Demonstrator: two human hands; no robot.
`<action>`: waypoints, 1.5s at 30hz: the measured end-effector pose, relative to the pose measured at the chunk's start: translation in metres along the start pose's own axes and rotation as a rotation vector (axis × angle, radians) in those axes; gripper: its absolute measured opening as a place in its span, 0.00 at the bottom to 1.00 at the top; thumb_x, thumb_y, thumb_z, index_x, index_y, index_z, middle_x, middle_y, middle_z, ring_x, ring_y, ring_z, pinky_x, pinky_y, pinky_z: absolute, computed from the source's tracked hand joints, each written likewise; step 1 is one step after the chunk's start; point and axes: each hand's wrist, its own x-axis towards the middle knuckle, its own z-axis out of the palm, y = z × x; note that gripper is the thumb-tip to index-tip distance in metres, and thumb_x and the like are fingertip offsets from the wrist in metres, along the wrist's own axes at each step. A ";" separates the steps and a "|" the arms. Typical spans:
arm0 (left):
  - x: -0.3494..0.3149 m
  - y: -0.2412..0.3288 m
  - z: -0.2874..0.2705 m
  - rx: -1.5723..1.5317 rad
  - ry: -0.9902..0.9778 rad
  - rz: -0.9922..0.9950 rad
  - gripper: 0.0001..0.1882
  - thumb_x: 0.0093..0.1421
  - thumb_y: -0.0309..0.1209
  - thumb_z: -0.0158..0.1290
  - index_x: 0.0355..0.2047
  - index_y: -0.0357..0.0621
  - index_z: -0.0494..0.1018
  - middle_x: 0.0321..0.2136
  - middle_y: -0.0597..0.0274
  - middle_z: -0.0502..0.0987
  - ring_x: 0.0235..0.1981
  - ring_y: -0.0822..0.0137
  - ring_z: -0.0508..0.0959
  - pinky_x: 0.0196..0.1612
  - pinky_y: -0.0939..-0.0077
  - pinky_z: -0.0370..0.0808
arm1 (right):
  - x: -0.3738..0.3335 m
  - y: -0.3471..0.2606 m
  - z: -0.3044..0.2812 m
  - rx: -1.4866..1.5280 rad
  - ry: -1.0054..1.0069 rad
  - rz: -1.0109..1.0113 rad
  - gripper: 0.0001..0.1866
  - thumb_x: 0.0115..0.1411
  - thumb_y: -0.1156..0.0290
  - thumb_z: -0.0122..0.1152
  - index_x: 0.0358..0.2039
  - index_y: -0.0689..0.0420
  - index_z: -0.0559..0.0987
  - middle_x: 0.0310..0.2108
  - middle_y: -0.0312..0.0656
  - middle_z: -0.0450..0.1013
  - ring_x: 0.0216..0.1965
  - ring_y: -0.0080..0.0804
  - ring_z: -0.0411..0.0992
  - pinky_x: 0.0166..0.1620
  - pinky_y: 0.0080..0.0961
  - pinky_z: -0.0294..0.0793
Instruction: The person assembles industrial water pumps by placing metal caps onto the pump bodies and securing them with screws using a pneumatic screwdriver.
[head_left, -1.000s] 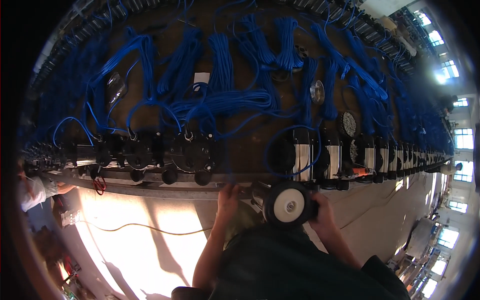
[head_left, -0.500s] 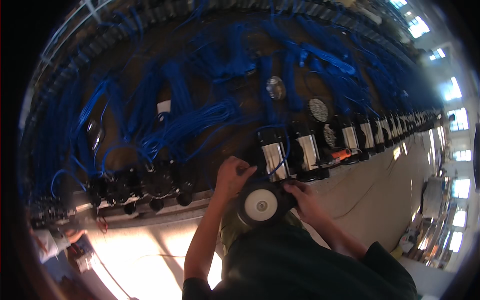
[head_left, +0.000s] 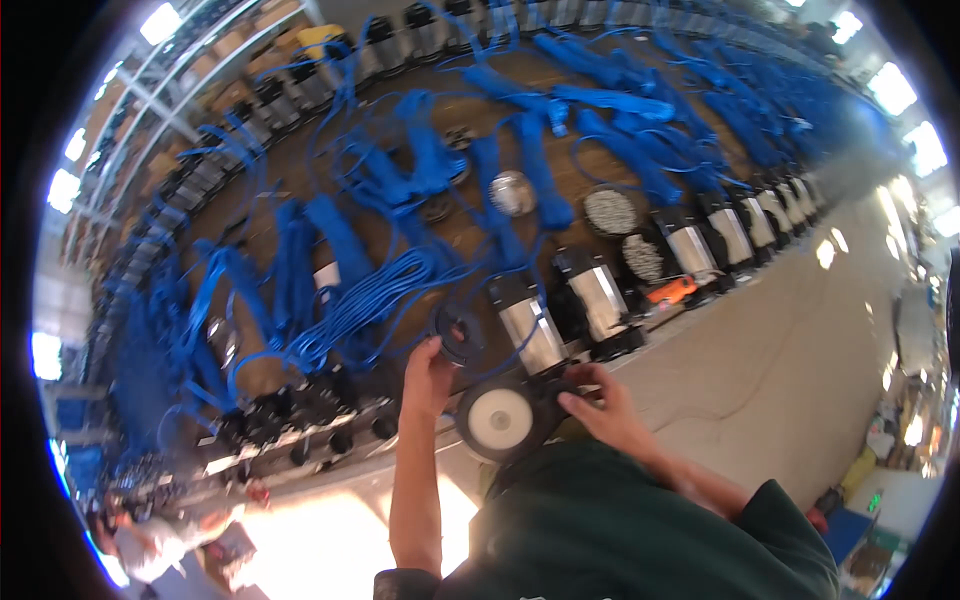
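My left hand (head_left: 428, 375) is closed on the edge of a dark round ring-like cover (head_left: 462, 350), held above the bench edge. Just below and to its right is the black end housing (head_left: 545, 402) of what looks like a submersible pump, with a white round disc (head_left: 500, 418) facing up. My right hand (head_left: 603, 408) grips this housing from the right, thumb on top and fingers curled behind. A silver cylinder body (head_left: 533, 335) with a black top lies beyond it on the bench; whether it joins the housing I cannot tell.
Coiled blue cables (head_left: 375, 295) cover much of the brown bench. More silver pumps (head_left: 600, 300) line the front edge to the right, beside an orange-handled tool (head_left: 672, 291) and a dish of small metal parts (head_left: 610, 212). Another person (head_left: 150, 545) is at lower left.
My left hand has moved left from beside the housing, and the dark round cover now shows plainly in it. My right hand stays on the housing. The whole view has tilted and brightened.
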 end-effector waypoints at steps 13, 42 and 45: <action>-0.137 0.040 0.106 1.357 0.191 0.620 0.39 0.33 0.37 0.73 0.43 0.39 0.64 0.53 0.45 0.64 0.50 0.50 0.69 0.52 0.59 0.67 | 0.019 0.016 -0.010 0.097 -0.194 -0.049 0.23 0.56 0.66 0.66 0.47 0.64 0.72 0.37 0.42 0.76 0.35 0.25 0.74 0.39 0.23 0.74; -0.133 -0.010 0.118 1.370 0.196 0.544 0.40 0.36 0.28 0.70 0.51 0.39 0.65 0.60 0.40 0.58 0.59 0.39 0.62 0.59 0.55 0.64 | 0.023 0.011 -0.013 0.188 -0.252 0.053 0.22 0.55 0.71 0.67 0.48 0.66 0.73 0.38 0.41 0.76 0.39 0.23 0.74 0.44 0.21 0.74; -0.131 -0.012 0.120 1.371 0.206 0.564 0.39 0.36 0.28 0.70 0.50 0.38 0.66 0.60 0.39 0.59 0.60 0.39 0.62 0.60 0.55 0.63 | 0.024 0.012 -0.016 0.170 -0.245 0.066 0.22 0.55 0.70 0.68 0.47 0.66 0.74 0.38 0.41 0.76 0.39 0.23 0.74 0.43 0.21 0.75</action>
